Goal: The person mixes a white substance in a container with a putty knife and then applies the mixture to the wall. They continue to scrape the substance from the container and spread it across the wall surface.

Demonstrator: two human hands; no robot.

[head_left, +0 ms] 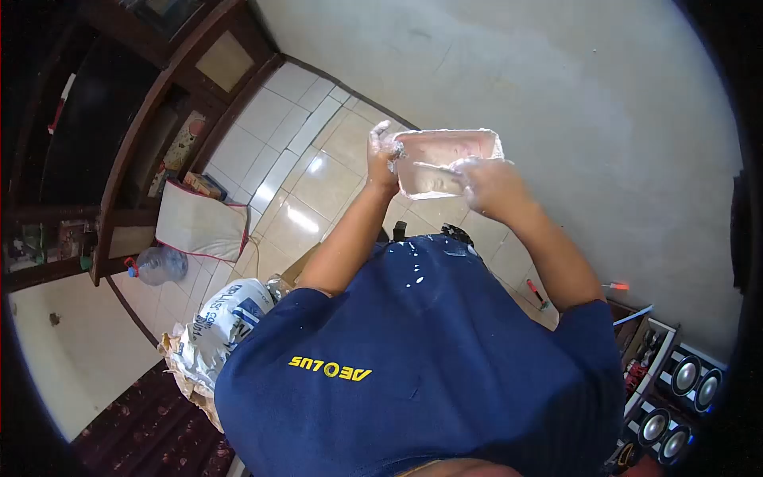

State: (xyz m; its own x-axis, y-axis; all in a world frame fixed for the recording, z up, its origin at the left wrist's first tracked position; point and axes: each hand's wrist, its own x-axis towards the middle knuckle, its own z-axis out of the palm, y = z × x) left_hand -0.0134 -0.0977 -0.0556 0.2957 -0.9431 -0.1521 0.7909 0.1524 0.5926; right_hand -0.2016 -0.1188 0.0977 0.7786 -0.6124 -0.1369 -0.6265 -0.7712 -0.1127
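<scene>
My left hand, smeared with white paste, grips the left end of a pinkish rectangular tray held up in front of the grey wall. My right hand, also coated white, is at the tray's right side and holds a flat blade that lies across the tray's open face. White paste coats the inside of the tray. White splashes dot the chest of my blue shirt.
Below lie beige floor tiles. A white printed sack sits on torn paper at the left, near a water bottle and a white cushion. A dark wooden cabinet stands at the left, speakers at the lower right.
</scene>
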